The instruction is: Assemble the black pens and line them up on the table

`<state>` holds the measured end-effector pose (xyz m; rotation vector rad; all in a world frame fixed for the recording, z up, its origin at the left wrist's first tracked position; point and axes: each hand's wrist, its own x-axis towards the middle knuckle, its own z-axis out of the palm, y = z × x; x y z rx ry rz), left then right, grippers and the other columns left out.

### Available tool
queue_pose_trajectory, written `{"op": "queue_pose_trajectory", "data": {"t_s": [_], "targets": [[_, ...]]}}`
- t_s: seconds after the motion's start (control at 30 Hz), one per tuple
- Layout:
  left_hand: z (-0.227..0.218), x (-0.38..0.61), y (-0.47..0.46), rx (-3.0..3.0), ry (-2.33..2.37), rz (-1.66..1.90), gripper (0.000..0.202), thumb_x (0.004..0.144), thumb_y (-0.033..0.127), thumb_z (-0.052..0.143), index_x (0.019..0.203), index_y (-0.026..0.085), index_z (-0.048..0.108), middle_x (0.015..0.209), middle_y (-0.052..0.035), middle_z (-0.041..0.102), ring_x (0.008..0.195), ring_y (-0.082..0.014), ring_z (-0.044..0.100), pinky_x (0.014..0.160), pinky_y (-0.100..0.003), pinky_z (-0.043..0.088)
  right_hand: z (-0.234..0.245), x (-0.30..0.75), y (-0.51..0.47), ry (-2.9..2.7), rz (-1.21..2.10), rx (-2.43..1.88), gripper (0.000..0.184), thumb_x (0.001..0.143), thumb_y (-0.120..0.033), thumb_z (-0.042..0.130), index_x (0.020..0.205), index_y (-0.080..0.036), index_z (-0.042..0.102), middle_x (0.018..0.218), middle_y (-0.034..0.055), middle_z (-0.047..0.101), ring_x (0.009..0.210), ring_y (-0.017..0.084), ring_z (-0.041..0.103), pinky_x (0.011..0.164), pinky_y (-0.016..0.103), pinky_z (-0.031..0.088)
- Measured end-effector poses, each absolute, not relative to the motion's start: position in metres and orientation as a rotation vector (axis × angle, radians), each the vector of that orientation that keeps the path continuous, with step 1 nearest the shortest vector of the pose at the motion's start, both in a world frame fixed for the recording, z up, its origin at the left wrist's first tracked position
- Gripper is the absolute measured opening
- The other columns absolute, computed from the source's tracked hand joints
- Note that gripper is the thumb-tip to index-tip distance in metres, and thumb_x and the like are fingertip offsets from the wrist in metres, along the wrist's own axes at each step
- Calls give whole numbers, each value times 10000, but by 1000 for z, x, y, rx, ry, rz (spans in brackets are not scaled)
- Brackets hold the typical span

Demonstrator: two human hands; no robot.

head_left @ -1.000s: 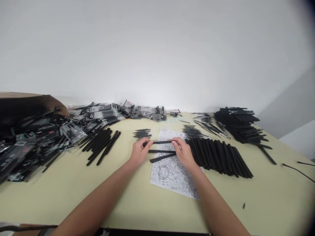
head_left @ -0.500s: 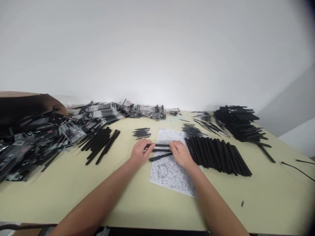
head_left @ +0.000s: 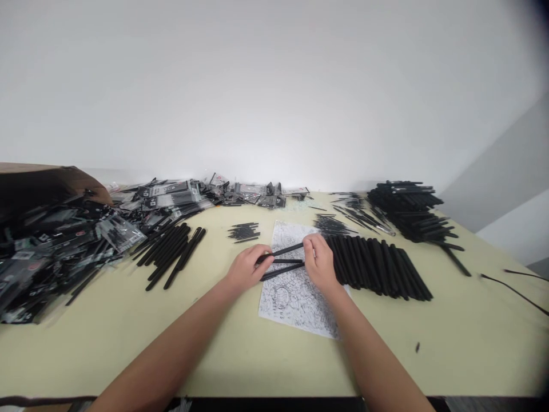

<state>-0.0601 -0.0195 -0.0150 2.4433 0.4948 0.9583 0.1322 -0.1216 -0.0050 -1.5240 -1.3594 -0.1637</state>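
Note:
A slim black pen (head_left: 288,249) stretches between my two hands, its right end tilted up. My left hand (head_left: 249,266) pinches the left end with thumb and fingers. At the other end, the fingers of my right hand (head_left: 319,262) are closed round it. Just below, two more black pens (head_left: 281,272) lie on a white sheet covered in scribbles (head_left: 300,303), their ends partly hidden by my hands. A row of thick black pens (head_left: 381,266) lies right beside my right hand. Thin dark refill-like sticks (head_left: 244,232) lie beyond my left hand.
Plastic packets (head_left: 55,252) heap up at the left by a cardboard box (head_left: 51,180) and along the wall. Several black pens (head_left: 171,254) lie left of centre. A tall black pile (head_left: 412,212) stands back right. Thin cables (head_left: 510,292) cross the right edge.
My right hand has moved slightly right and raised its end of the pen, which was level before. The left hand keeps its grip. The view has shifted a little.

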Motion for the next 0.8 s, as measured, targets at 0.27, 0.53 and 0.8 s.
{"op": "queue_pose_trajectory", "data": {"t_s": [0.27, 0.53, 0.8], "targets": [[-15, -61, -17, 2434, 505, 1017, 232, 986, 327, 459, 1074, 180, 615, 965, -81, 612, 864, -174, 606, 787, -292, 510, -12, 137, -120, -1313, 13, -1623, 534, 991, -476, 374, 514, -238, 351, 481, -25, 399, 484, 134, 405, 542, 304, 306], [-14, -59, -19, 2453, 521, 1038, 275, 1011, 296, 395, 1105, 171, 621, 948, -79, 600, 864, -172, 595, 817, -301, 498, -10, 133, -123, -1280, 54, -1527, 297, 945, -412, 479, 1121, -199, 586, 995, 55, 669, 678, 153, 573, 678, 301, 459], [-16, -60, -16, 2425, 503, 1069, 270, 1009, 315, 397, 1120, 193, 611, 954, -73, 576, 862, -165, 585, 769, -284, 519, -9, 133, -123, -1240, 170, -1490, 216, 919, -409, 509, 978, -216, 584, 794, 4, 612, 614, 144, 537, 577, 276, 411]]}}
